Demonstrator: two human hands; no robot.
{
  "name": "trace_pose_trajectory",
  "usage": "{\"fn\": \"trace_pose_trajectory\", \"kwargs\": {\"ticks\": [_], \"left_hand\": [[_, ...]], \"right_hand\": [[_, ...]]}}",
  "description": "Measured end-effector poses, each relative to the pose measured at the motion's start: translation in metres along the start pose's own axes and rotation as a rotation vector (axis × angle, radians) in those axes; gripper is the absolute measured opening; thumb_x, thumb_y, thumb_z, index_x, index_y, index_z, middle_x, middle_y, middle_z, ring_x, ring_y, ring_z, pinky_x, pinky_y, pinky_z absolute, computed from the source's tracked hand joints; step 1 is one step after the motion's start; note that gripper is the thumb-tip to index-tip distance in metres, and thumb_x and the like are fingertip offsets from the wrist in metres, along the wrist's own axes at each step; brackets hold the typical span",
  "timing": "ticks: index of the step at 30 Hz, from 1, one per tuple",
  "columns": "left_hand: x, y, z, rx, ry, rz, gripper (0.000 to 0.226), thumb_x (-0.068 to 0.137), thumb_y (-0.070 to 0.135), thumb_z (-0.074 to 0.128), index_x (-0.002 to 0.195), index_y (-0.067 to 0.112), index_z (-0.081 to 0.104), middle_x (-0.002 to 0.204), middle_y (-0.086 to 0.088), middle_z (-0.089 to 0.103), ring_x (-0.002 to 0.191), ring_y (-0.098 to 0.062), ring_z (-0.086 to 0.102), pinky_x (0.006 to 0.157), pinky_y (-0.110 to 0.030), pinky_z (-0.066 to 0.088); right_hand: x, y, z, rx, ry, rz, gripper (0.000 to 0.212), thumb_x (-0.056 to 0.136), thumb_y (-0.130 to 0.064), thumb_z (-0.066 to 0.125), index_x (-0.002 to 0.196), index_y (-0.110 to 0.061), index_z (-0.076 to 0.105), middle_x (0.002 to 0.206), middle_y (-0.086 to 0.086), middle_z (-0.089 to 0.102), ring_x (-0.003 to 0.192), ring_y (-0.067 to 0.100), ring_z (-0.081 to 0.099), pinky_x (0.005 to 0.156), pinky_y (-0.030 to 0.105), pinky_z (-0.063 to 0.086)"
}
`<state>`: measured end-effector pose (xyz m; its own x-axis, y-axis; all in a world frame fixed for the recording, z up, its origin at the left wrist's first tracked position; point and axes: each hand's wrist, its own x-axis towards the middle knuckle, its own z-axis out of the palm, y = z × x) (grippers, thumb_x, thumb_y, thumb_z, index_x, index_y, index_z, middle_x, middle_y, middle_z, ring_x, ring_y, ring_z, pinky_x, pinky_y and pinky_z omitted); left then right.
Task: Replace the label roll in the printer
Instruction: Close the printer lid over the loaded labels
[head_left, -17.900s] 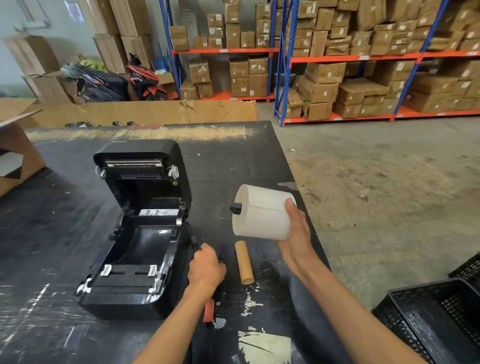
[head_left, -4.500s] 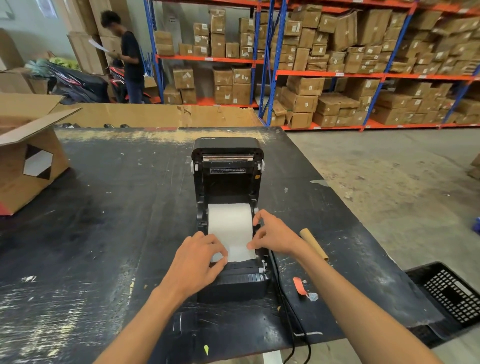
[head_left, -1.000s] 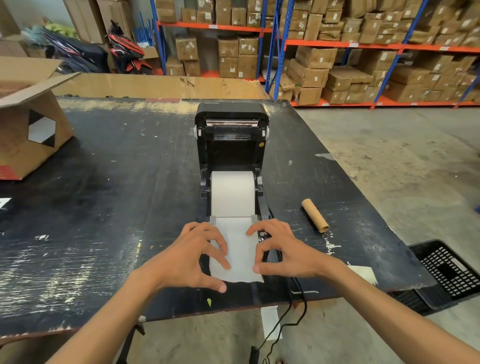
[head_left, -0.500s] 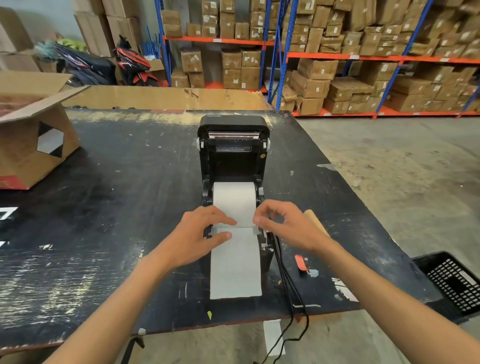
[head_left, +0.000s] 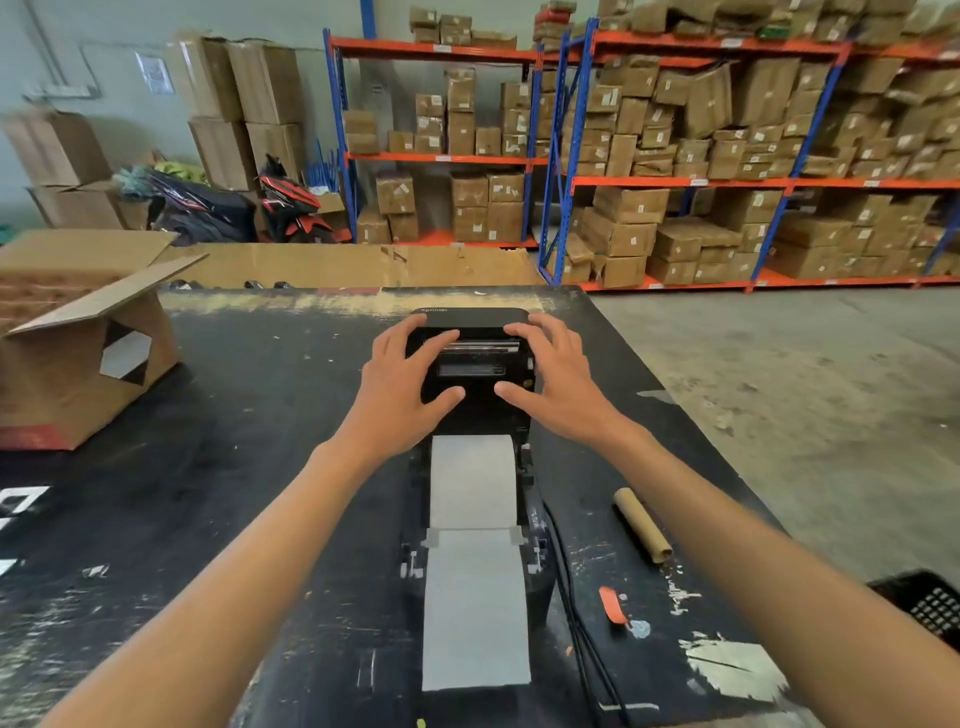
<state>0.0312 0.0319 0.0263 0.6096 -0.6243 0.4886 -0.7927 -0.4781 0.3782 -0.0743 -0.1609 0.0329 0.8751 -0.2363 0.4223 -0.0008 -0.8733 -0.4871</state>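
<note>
I see my left hand (head_left: 402, 382) and right hand (head_left: 558, 387) spread, fingers straight, gripping nothing, on the stiff, hinged printer lid (head_left: 472, 364) at 12 o'clock; press its 2 top corners.

Matt black plastic printer (head_left: 475, 384), matt white paper strip (head_left: 475, 608), scuffed table (head_left: 208, 467)

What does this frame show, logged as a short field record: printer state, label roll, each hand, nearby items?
printer lid: raised, open
label roll: seated in the printer bay
label strip: fed out under the guides, its end lying on the black table
left hand: fingers spread, on the lid's left side
right hand: fingers spread, on the lid's right side
empty cardboard core: lying on the table, right of the printer
cable: runs along the printer's right side toward the near edge
task stage: roll loaded, lid not yet closed
</note>
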Motion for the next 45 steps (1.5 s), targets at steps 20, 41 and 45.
{"fn": "trace_pose_trajectory", "kwargs": {"ticks": [20,41,45], "left_hand": [[0.003,0.003,-0.007,0.075,0.096,-0.032,0.045,0.090,0.058,0.050,0.123,0.028,0.053,0.118,0.003,0.045,0.108,-0.020,0.041,0.091,-0.038,0.039],[-0.125,0.011,0.034,-0.231,-0.010,0.009,0.047,0.069,0.045,0.068,0.113,0.037,0.053,0.109,0.024,0.053,0.106,-0.008,0.050,0.089,-0.021,0.035],[-0.127,0.011,0.031,-0.276,0.002,-0.015,0.039,0.077,0.047,0.066,0.113,0.037,0.054,0.109,0.024,0.055,0.107,-0.009,0.052,0.089,-0.018,0.036]], "right_hand": [[-0.001,0.002,0.010,0.193,0.161,0.059,0.047,0.083,-0.057,0.065,0.124,-0.038,0.050,0.110,-0.005,0.036,0.113,0.014,0.038,0.104,0.038,0.041],[-0.134,0.019,0.052,0.428,-0.158,0.006,0.103,0.070,-0.047,0.088,0.152,-0.043,0.027,0.165,-0.023,0.012,0.153,0.001,0.004,0.123,0.038,0.020],[-0.132,0.015,0.050,0.512,-0.116,0.092,0.080,0.079,-0.054,0.075,0.146,-0.048,0.035,0.159,-0.025,0.021,0.150,0.000,0.019,0.120,0.036,0.028]]}}
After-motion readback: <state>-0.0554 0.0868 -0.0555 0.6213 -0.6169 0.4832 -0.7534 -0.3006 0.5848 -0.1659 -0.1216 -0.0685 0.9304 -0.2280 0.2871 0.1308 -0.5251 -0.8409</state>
